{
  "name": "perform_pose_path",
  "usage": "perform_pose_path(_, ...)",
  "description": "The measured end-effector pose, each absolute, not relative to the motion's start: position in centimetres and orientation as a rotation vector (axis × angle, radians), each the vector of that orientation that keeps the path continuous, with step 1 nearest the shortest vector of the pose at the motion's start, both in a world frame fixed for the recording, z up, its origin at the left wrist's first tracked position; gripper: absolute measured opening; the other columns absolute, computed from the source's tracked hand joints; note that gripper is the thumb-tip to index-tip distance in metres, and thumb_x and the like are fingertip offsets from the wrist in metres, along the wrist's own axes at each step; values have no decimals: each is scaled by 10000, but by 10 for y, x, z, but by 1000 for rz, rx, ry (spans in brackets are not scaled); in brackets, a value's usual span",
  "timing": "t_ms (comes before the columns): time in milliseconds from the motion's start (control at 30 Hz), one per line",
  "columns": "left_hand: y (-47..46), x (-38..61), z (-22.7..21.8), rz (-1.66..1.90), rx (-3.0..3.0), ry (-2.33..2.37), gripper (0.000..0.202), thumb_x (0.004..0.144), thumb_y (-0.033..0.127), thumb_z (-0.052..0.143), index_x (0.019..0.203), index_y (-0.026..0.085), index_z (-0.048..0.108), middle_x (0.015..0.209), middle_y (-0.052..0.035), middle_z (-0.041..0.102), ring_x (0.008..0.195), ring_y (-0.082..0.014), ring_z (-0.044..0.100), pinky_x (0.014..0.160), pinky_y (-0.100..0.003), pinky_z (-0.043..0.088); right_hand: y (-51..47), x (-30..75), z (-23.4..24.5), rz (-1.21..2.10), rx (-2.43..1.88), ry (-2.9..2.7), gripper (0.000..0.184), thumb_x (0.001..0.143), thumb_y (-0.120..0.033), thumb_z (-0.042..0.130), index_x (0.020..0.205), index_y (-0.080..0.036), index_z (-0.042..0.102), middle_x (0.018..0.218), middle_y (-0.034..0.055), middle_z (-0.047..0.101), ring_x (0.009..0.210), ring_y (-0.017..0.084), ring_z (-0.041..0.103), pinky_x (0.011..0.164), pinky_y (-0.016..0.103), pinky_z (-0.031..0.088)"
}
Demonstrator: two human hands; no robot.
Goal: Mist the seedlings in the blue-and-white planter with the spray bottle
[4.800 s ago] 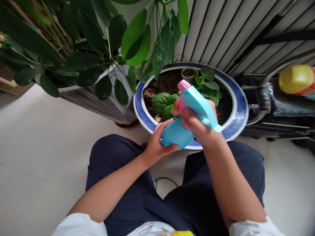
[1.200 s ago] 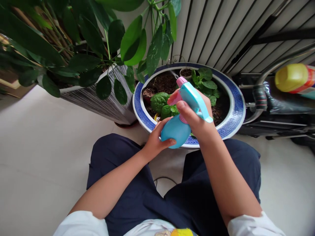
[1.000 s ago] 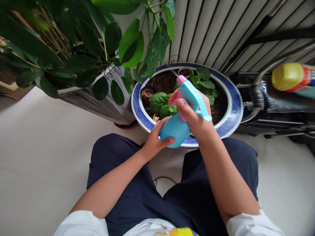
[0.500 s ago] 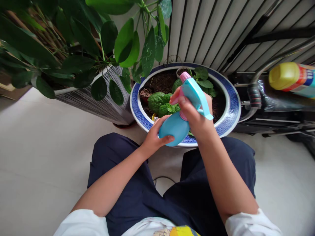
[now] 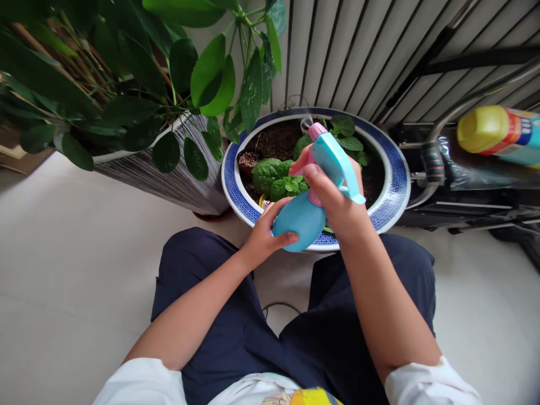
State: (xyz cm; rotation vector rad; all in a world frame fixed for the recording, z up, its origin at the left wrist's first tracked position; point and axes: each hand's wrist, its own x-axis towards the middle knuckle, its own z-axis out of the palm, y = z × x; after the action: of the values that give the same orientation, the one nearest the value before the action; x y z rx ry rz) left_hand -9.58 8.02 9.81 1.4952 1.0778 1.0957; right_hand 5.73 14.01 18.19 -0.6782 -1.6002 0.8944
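A blue spray bottle [image 5: 300, 220] with a pink nozzle is tilted over a round blue-and-white planter [image 5: 399, 169]. My left hand [image 5: 266, 232] cups the bottle's rounded body from the left, its thumb across the front. My right hand [image 5: 337, 191] grips the neck and trigger; part of its fingers is hidden behind the spray head. A faint whitish mist shows near the nozzle. Green leafy plants [image 5: 272, 175] grow from the dark soil [image 5: 280, 140], left of the bottle, and more leaves [image 5: 346, 135] stand behind the nozzle.
At left stands a tall grey-striped pot [image 5: 181, 163] with a large leafy plant [image 5: 139, 112] overhanging the planter. To the right are a metal-framed cart [image 5: 434, 163] and a yellow-capped bottle [image 5: 485, 129]. A slatted panel [image 5: 333, 56] rises behind.
A faint mist now shows by the nozzle. Both hands keep their hold on the spray bottle in nearly the same place; the view has shifted slightly.
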Motion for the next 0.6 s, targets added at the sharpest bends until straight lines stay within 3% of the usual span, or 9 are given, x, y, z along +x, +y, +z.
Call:
perform_pose_path(400,84,-94,100,1132,1565,1049,784,721,682,679,1384,300,510,1385,-85,518,1297,-336,467,1073,-412,380,133,61,187,808,-782,-1576,232,912,-441,561,864,-228,637,769,9,598,751,183,616,716,328,539)
perform_pose_path(600,83,-91,97,1140,1520,1057,786,715,684,684,1379,305,503,1373,-80,533,1277,-334,489,1062,-424,393,139,62,186,844,-727,-1614,199,876,-417,601,969,-243,632,940,22,653,899,212,642,809,365,547)
